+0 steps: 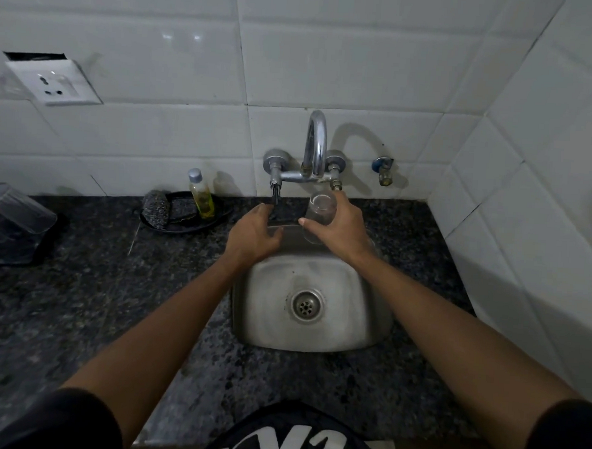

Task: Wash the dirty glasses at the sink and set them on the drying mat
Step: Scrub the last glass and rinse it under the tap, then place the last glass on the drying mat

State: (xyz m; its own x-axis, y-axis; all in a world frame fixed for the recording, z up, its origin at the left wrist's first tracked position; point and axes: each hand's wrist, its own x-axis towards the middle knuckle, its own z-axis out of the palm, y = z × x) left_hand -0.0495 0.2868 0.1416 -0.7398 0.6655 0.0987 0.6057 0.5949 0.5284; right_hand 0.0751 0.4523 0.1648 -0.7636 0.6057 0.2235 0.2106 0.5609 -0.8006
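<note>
The right hand [339,226] has its grip closed round a clear glass [319,213], fingers and thumb wrapped about the lower half of it, so that the glass stands roughly upright with its open mouth uppermost, just under the spout end of the tap [314,146] and over the back edge of the steel sink [352,296]. No water can be made out falling from the spout. To the left of that grip, close beside it but not touching the glass, the left hand [254,234] is stretched forward with its fingers fairly straight and its grip holding nothing; the fingertips lie at the sink's back rim, right below the tap's left handle [275,193], and whether they touch the handle cannot be told. Below both hands the sink basin shows its round drain [305,306]. Further left of the left hand, on the dark speckled worktop [112,300], a black dish [184,227] carries a scrubber [156,210] and a small bottle of yellow liquid [202,195]. Well to the left again, at the worktop's far edge, a clear glass vessel [14,204] lies on a dark mat [15,244].
</note>
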